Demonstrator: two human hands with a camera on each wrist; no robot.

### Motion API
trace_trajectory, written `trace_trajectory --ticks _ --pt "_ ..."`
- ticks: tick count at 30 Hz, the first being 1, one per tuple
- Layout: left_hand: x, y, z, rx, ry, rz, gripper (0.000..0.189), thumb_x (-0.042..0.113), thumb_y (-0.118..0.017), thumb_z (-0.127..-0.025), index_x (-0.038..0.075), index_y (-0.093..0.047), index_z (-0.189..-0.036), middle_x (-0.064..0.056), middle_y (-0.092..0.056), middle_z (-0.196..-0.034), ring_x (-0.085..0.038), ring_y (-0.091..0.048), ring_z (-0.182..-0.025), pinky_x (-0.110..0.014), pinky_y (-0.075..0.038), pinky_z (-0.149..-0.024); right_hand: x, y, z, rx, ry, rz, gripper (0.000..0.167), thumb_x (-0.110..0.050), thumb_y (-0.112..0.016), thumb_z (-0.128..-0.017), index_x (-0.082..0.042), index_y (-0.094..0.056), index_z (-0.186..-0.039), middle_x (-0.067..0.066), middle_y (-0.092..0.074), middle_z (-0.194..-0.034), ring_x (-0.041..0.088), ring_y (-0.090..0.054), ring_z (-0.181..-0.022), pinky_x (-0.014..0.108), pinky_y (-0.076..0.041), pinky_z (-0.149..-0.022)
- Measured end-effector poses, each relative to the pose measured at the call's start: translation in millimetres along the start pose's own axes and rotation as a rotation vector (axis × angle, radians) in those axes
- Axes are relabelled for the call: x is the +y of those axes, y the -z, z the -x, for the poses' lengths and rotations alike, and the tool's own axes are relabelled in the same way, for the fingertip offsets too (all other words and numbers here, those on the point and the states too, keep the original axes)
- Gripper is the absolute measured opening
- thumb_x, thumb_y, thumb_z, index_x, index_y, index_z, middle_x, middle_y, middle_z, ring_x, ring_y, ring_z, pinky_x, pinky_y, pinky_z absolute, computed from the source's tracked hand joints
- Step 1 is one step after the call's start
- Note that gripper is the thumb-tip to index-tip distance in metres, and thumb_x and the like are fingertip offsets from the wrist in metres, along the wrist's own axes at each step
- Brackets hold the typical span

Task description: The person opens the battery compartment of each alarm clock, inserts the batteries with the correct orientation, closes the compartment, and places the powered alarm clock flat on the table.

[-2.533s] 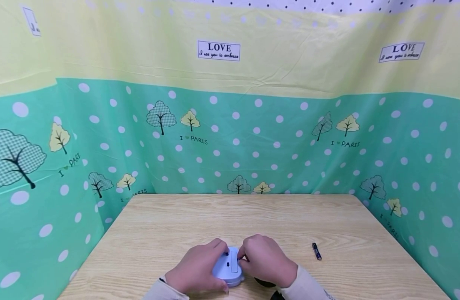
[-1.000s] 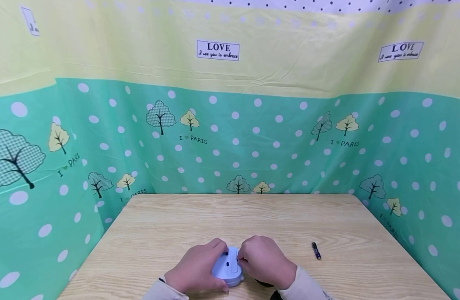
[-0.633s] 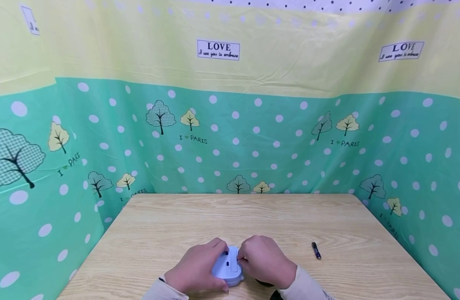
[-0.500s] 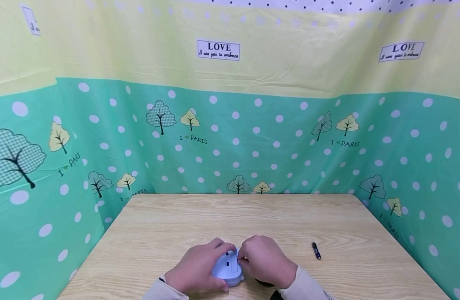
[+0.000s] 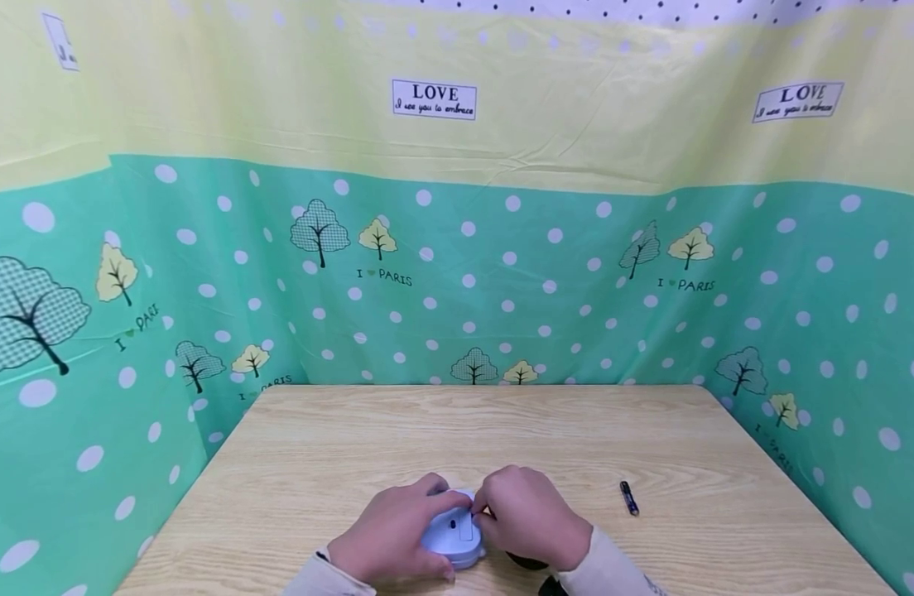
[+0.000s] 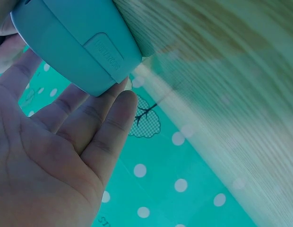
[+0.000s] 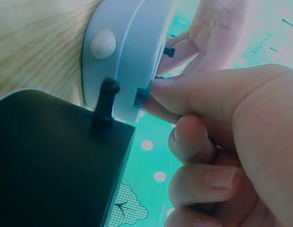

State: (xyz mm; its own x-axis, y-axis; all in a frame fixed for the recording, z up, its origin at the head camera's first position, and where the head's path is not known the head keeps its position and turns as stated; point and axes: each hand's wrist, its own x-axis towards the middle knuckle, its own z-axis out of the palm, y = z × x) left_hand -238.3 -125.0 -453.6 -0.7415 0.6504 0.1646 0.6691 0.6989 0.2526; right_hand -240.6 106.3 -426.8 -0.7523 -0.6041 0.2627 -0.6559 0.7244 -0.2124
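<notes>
A light blue alarm clock [image 5: 448, 538] lies on its front on the table, with a black knob [image 5: 453, 524] and a narrow battery cover [image 5: 466, 527] on its back. My left hand [image 5: 393, 530] grips it from the left, thumb at the near edge and index finger bent over the far end of the back. In the left wrist view a raised panel with embossed letters [image 6: 106, 56] shows on the side. My right hand [image 5: 530, 517] pinches at the clock's right edge. There, thumb and index fingertips meet beside a dark notch [image 7: 139, 97]; what lies between them is hidden.
A small dark stick-shaped object [image 5: 629, 499] lies to the right on the wooden table [image 5: 338, 447]. Something black [image 5: 527, 562] is partly hidden under the right wrist. A dark boxy thing [image 7: 56, 161] with a short post fills the lower left of the right wrist view. Polka-dot curtains [image 5: 502, 273] surround the table.
My left index finger has shifted right across the clock's back, now covering the farther knob. My right hand stays at the right edge, with its knuckles slightly raised. The clock stays put.
</notes>
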Motion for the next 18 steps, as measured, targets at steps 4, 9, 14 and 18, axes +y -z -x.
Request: trace_trajectory --ticks 4,9,14,18 --pt "0.0 -0.2 -0.9 -0.008 0.010 -0.005 0.080 0.061 -0.088 -0.070 0.048 -0.055 -0.141 0.014 -0.056 -0.125 -0.003 -0.057 -0.091 -0.025 -0.048 -0.073 -0.9 0.0 -1.9 -0.002 -0.081 -0.032 0.009 -0.022 -0.076 -0.090 -0.023 -0.080 -0.082 -0.019 -0.066 -0.074 -0.005 -0.053 -0.064 0.019 -0.047 -0.058" --pt "0.8 -0.1 -1.6 -0.014 0.019 -0.017 0.080 0.061 -0.089 -0.069 0.047 -0.056 -0.141 0.013 -0.056 -0.125 -0.004 -0.057 -0.090 -0.026 -0.049 -0.074 -2.8 -3.4 -1.9 0.006 -0.172 -0.043 0.020 -0.026 -0.076 -0.091 -0.025 -0.066 -0.073 -0.016 -0.054 -0.068 0.002 -0.046 -0.058 0.022 -0.040 -0.051" --pt "0.9 0.1 -1.5 -0.017 0.017 -0.015 0.079 0.060 -0.088 -0.070 0.047 -0.057 -0.141 0.014 -0.056 -0.124 -0.004 -0.057 -0.090 -0.027 -0.048 -0.074 -1.5 -5.5 -0.1 -0.008 -0.195 -0.016 0.019 -0.032 -0.078 -0.090 -0.022 -0.071 -0.076 -0.014 -0.061 -0.072 0.002 -0.049 -0.062 0.025 -0.042 -0.053" --pt "0.5 0.1 -1.7 -0.019 0.010 -0.011 0.078 0.062 -0.087 -0.071 0.048 -0.056 -0.141 0.014 -0.056 -0.124 -0.004 -0.056 -0.090 -0.027 -0.048 -0.074 -0.1 -5.5 0.3 -0.018 -0.196 -0.010 0.017 -0.034 -0.079 -0.090 -0.019 -0.076 -0.081 -0.011 -0.068 -0.077 0.001 -0.053 -0.066 0.027 -0.047 -0.057"
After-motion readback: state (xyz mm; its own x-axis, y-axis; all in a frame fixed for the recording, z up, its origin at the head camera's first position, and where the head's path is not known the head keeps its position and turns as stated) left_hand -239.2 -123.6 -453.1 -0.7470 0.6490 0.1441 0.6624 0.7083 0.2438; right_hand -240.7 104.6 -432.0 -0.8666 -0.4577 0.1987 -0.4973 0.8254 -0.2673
